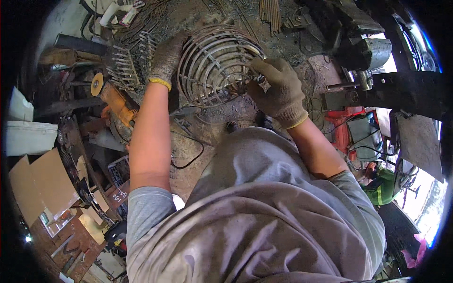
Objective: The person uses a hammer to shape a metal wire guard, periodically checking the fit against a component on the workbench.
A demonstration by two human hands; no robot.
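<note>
A round metal basket (214,61) of concentric rings joined by crossing bars is in front of me. My left hand (166,59), in a brown knitted glove with a yellow cuff, grips its left rim; the fingertips are partly hidden. At the basket's lower right edge is my right hand (282,94), gloved alike. Its thumb and forefinger are curled toward each other around a small dark part that I cannot make out. The remaining fingers are folded out of sight.
An orange angle grinder (120,104) with a round disc lies left of my forearm. Racks of metal rods (123,66) stand beyond it. A black cable (202,150) curves over the floor. At right are a vise-like machine (363,80) and a red plastic stool (340,129).
</note>
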